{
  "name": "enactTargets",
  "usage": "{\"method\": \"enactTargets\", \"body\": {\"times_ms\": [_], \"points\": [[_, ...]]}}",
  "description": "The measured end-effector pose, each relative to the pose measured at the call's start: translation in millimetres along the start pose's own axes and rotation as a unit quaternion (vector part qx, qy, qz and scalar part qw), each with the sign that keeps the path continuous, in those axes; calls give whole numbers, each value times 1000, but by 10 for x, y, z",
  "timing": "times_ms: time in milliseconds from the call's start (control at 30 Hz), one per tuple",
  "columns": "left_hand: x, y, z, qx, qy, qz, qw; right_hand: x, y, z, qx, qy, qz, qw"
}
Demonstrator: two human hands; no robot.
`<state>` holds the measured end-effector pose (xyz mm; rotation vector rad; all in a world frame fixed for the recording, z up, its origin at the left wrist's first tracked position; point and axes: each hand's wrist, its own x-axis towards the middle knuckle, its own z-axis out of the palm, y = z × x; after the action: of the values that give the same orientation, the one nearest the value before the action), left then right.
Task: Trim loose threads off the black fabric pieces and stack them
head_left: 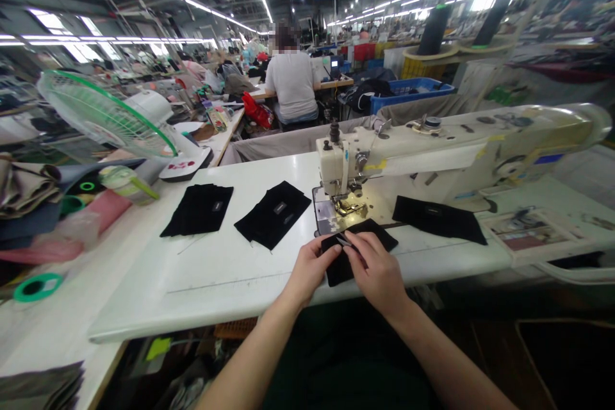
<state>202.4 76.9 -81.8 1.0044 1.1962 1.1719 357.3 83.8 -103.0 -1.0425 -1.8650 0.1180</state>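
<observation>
My left hand [310, 267] grips the left side of a black fabric piece [339, 271] at the table's front edge. On its right side, my right hand [377, 269] pinches a small metal tool [343, 240], perhaps snips, against the cloth. Just behind the hands, another black piece [375, 230] lies below the needle area of the sewing machine [331, 166]. Two stacks of black fabric, the left one [199, 210] and the middle one [273, 213], rest left of the machine, with small labels on top. A labelled black piece [439, 219] lies to the right.
A green-rimmed fan [110, 112] stands at the back left, near a plastic bottle [125, 184] and a green tape roll [38, 287]. A parts tray [528, 230] sits at the right. Farther back, a person [291, 80] sits facing away, beside a blue crate [413, 91].
</observation>
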Motion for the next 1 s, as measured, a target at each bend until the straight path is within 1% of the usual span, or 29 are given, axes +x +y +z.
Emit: {"method": "enactTargets", "body": {"times_ms": [300,667,800,1000], "points": [[-9,21,3,20,-22,10,999,9,-13,-7,13,9,5,1000],[-20,31,21,2,3,-4,1000,-12,4,14,-6,6,-4,1000],[-2,17,6,-11,0,-6,1000,0,-6,-2,1,12,-2,1000],[4,31,0,-8,-10,-3,1000,3,-13,-2,10,1,-2,1000]]}}
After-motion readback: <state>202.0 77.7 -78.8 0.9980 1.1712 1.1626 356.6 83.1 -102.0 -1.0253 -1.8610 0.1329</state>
